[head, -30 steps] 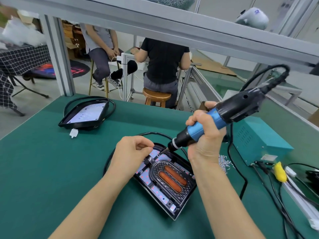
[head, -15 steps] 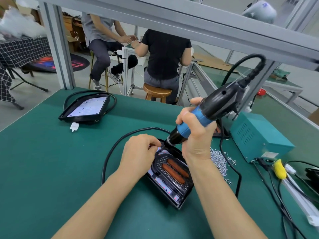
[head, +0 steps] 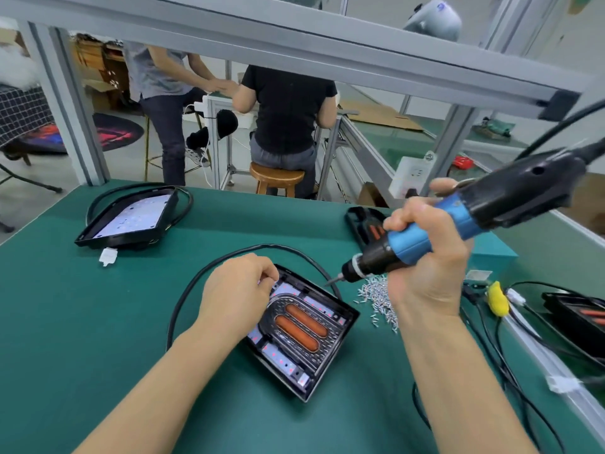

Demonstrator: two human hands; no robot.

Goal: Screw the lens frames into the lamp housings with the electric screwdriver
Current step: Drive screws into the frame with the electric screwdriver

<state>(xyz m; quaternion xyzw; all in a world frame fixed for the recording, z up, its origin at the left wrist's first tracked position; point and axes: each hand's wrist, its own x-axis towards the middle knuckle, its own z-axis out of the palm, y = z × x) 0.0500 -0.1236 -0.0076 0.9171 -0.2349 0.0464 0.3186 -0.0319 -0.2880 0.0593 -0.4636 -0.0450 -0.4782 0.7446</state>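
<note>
In the head view, the right hand [head: 429, 257] is wrapped around the blue grip of the electric screwdriver [head: 458, 221]. The tool's long axis slants from upper right down to lower left. Its bit points at the far right edge of the lamp housing [head: 340, 342] at frame centre and hangs just clear of it. The left hand [head: 239, 290] rests on the housing's upper left corner, fingers curled; whether it pinches anything cannot be told. The lens frame [head: 294, 326] sits inside, its two orange ovals running upper left to lower right. Loose screws [head: 376, 296] lie just right of the housing. A second housing [head: 131, 221] lies at upper left.
</note>
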